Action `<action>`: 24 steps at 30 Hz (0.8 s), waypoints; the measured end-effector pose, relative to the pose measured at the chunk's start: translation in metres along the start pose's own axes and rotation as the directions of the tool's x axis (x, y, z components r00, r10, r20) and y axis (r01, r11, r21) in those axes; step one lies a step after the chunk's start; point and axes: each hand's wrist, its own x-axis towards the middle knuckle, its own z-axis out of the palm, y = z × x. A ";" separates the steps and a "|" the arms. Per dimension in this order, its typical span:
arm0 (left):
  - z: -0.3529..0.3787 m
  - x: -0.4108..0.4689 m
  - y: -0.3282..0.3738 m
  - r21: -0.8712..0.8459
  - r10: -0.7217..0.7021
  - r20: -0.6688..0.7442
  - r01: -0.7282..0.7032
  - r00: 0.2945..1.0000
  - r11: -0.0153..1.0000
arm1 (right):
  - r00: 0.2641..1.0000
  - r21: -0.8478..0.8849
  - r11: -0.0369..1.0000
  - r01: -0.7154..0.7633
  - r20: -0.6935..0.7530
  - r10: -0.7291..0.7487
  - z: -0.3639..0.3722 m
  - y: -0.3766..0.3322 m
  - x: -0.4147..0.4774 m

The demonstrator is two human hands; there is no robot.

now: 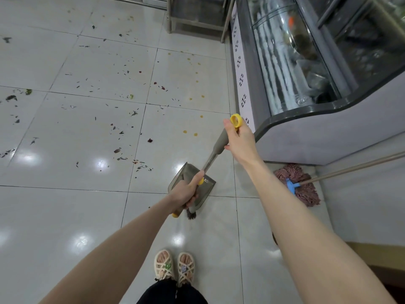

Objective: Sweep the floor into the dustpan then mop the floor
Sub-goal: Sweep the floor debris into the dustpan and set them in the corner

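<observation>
Grey translucent plastic is seen in the dustpan (209, 187), which is held low over the white tiled floor (87, 205), just ahead of the person's sandalled feet (164, 266); whether it touches the tiles cannot be told. Dark brush bristles (192, 215) are shown at its near edge. The left hand (186, 191) is wrapped round a yellow-tipped handle (175, 214) right at the pan, fingers curled tight. The right hand (240, 139) is closed round the grey grip of a long handle (221, 141), topped by a yellow loop (236, 121), whose metal shaft runs down to the pan. The hands are set apart, one high, one low. Leaf scraps and dark crumbs (117, 150) are scattered over the tiles beyond, with yellow drops (185, 131) nearer the right. A pink string mop (306, 194) with a blue clamp (292, 186) is laid beside a glass-fronted display case (306, 73).
</observation>
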 end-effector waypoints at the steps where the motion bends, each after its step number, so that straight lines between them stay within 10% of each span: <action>1: 0.004 -0.003 -0.002 0.017 0.016 -0.049 -0.015 0.999 1.000 | 1.000 0.005 1.000 0.009 -0.001 -0.009 -0.004 -0.001 -0.002; 14: -0.042 -0.056 -0.004 0.024 0.082 -0.331 -0.078 0.940 0.997 | 0.976 -0.050 0.974 0.219 -0.005 -0.220 -0.014 0.009 -0.019; 24: -0.091 -0.090 -0.011 0.075 0.070 -0.431 -0.041 0.900 0.996 | 0.991 -0.190 0.980 0.059 0.131 -0.035 0.008 0.071 -0.016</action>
